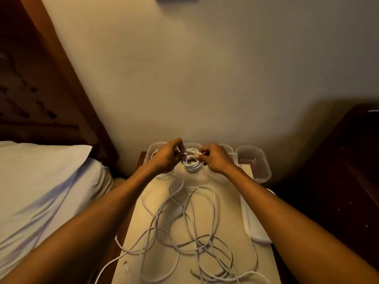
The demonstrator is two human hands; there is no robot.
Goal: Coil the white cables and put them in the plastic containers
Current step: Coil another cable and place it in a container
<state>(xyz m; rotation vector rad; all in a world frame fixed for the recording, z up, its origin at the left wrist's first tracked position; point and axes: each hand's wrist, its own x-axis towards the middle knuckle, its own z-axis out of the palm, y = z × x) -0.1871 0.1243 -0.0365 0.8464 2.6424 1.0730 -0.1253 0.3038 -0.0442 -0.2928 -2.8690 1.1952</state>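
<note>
Both hands are raised over the far end of the table (225, 263), working on one coil (191, 161) of white cable held between them. The left hand (166, 155) has its fingers curled and pinches the coil's left side; the right hand (215, 157) is curled as well and pinches the coil's right side, with a thin bit of cable showing at its fingertips. The coil is small, round and several turns thick. It hangs just above the table top and just in front of the containers (151, 149). These are clear plastic and stand in a row along the table's far edge, against the wall (184, 68). The hands hide much of the middle ones. The one at the right end of the row (263, 160) is in plain view, with no cable in it. Whether the one at the left end has cable inside I cannot tell. Nearer the person, loose cables (194, 222) lie in a wide tangle of loops across most of the table, and one strand runs off its near left edge. A flat white piece (254, 218) lies along the table's right edge, beside the tangle. A bed with a white pillow (41, 171) and a wooden headboard (30, 78) stands to the left, and dark furniture (338, 160) to the right.
</note>
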